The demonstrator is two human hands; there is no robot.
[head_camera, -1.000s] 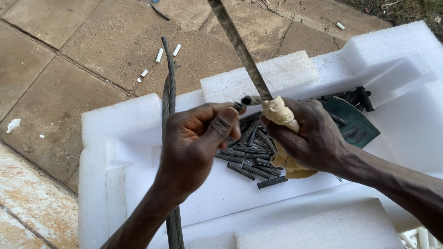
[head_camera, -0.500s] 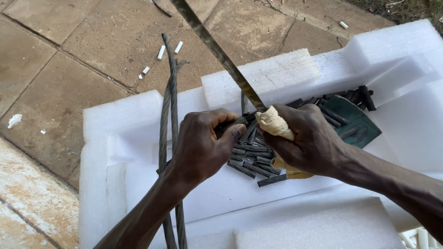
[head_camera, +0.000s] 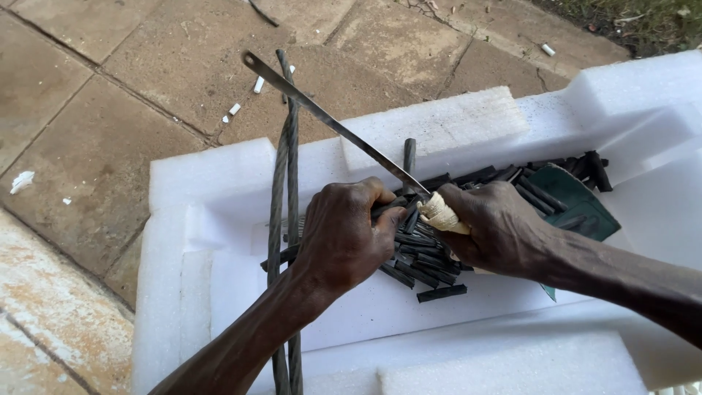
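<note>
Head view: my left hand (head_camera: 344, 238) fingers clamp the cable (head_camera: 284, 183), right hand (head_camera: 497, 227) clamped on the blade (head_camera: 329, 121), now tilted lower than before.

Left hand (head_camera: 344, 238) grips cable (head_camera: 284, 219); right hand (head_camera: 497, 227) holds blade (head_camera: 329, 121); cut black pieces (head_camera: 424, 260) on white foam (head_camera: 439, 132)

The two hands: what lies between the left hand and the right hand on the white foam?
In the head view, a heap of short dark cut pieces lies between the left hand and the right hand. The blade's cloth-wrapped handle juts from the right hand there.
</note>
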